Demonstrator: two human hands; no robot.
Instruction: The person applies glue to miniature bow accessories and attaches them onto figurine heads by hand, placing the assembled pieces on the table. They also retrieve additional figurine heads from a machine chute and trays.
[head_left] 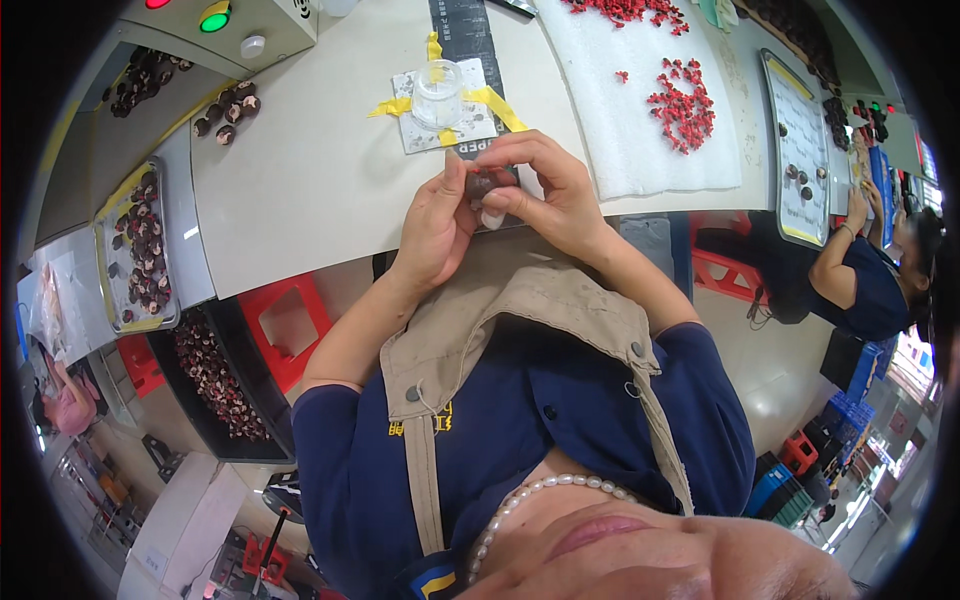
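Both hands meet at the table's near edge around a small dark brown rounded piece (pixel 487 183), with a bit of red at its upper side. My left hand (pixel 436 225) grips it from the left, thumb pointing up. From the right, my right hand (pixel 552 192) pinches the same piece between thumb and curled fingers. A white covering, perhaps a finger cot, shows on a fingertip below it. Just beyond the hands stands a transparent round cup (pixel 437 98) on a white square pad (pixel 412 135), held down with yellow tape.
Small red-and-black parts (pixel 683 110) lie on a white foam sheet (pixel 640 165) to the right. Several dark round pieces (pixel 226 112) rest at the table's left. Further left are a filled tray (pixel 112 300) and a black bin (pixel 245 375). Another person (pixel 860 285) works at right.
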